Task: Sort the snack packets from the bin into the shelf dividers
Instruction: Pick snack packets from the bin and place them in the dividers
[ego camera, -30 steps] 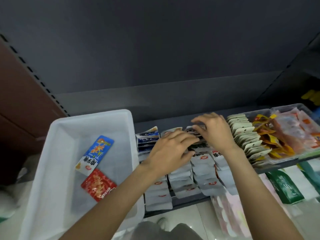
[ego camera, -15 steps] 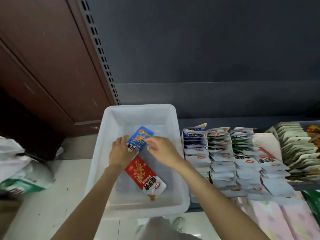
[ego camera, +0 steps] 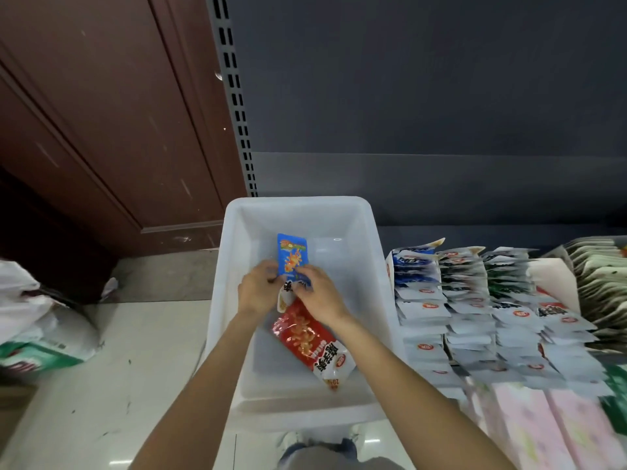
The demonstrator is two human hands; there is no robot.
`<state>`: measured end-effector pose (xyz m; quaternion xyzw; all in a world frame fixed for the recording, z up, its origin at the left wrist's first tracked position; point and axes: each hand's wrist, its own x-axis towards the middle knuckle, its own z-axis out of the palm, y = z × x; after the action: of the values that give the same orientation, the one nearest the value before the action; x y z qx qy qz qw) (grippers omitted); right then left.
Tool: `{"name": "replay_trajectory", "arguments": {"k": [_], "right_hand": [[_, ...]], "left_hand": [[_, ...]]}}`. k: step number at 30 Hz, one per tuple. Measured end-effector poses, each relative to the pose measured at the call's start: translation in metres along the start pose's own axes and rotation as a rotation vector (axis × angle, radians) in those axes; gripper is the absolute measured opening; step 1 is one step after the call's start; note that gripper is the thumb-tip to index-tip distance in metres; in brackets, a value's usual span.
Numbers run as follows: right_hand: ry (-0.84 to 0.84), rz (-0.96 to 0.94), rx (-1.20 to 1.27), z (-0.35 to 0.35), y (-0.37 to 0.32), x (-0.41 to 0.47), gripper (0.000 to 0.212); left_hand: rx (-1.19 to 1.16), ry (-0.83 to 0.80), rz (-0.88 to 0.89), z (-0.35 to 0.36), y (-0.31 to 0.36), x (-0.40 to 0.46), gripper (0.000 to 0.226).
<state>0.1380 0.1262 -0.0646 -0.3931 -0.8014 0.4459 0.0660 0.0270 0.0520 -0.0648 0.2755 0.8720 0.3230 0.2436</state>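
Observation:
A white plastic bin sits in front of me at the left end of the shelf. Inside it, a blue snack packet stands on end, pinched at its lower part by my left hand and my right hand. A red and white snack packet lies flat on the bin floor just below my hands; my right wrist covers part of it. To the right of the bin, rows of white, blue and green packets fill the shelf dividers.
A grey perforated shelf upright and dark back panel rise behind the bin. Brown wooden panelling is at the left, with white bags on the pale floor. Pink packs hang below the shelf at right.
One second ago both hands were arranging packets in the shelf rows. They have moved left into the bin and taken hold of the blue packet, lifting it upright; the view has swung left.

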Motion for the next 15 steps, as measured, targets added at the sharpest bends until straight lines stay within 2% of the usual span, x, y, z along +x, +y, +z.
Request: {"name": "replay_trajectory", "arguments": {"k": [4,6,9,12,15], "right_hand": [[0.23,0.104,0.597,-0.016,-0.019,-0.021,0.045],[0.249,0.164,0.822,-0.026,-0.03,-0.033,0.04],[0.281,0.082,0.859,-0.044,-0.044,-0.052,0.016],[0.367,-0.038,0.92,-0.064,-0.057,-0.069,0.015],[0.533,-0.164,0.86,-0.095,-0.058,-0.089,0.021]], "left_hand": [[-0.762,-0.019,-0.116,-0.015,0.02,-0.031,0.012],[-0.907,-0.012,-0.092,-0.021,0.032,-0.048,0.012],[-0.975,0.002,-0.015,-0.026,0.046,-0.065,0.016],[-0.914,0.027,0.079,-0.028,0.065,-0.076,0.015],[-0.752,-0.006,0.208,-0.019,0.087,-0.086,0.005]]}}
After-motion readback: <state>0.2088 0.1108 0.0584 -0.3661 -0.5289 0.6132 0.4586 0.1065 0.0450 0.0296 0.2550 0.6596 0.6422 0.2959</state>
